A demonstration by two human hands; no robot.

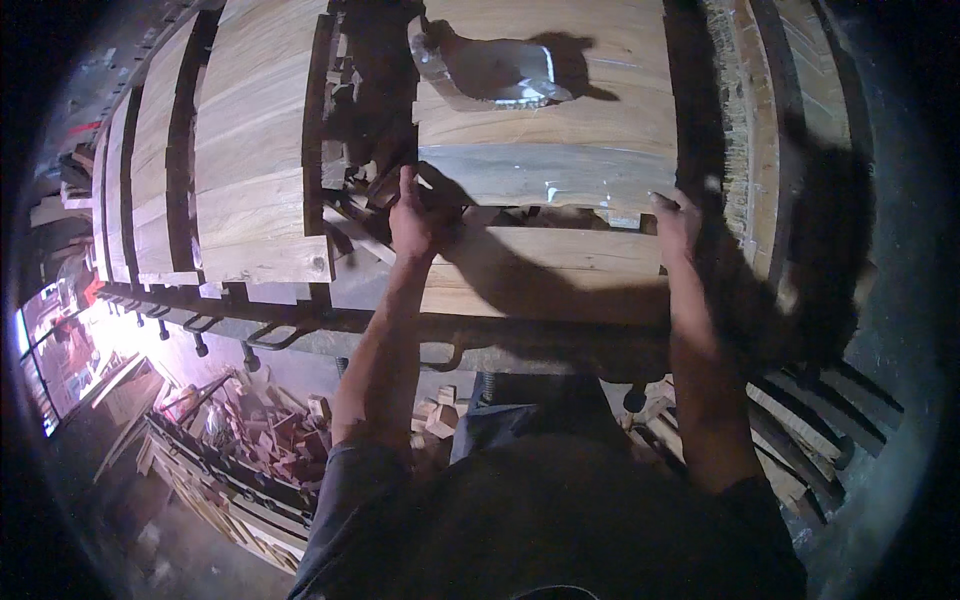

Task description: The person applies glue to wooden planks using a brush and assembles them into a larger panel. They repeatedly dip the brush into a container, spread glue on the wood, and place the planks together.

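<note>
A greyish wooden board (pixel 560 178) with wet, shiny spots lies across the clamp rack in front of me. My left hand (pixel 415 222) is closed at its left end, thumb up, the other fingers partly in shadow. At the right end my right hand (pixel 678 222) curls its fingers around the board's edge. A narrow gap separates this board from a paler board (pixel 560 262) nearer to me. Beyond, on more pale boards, rests a see-through plastic thing (pixel 500 72) with white, glossy edges; its exact kind I cannot make out.
Panels of pale boards (pixel 265 150) stand in the rack to the left, between dark bars. A metal rail (pixel 560 345) with clamp handles runs along the near side. Below are a bin of wood offcuts (pixel 265 430) at left and stacked strips (pixel 800 440) at right.
</note>
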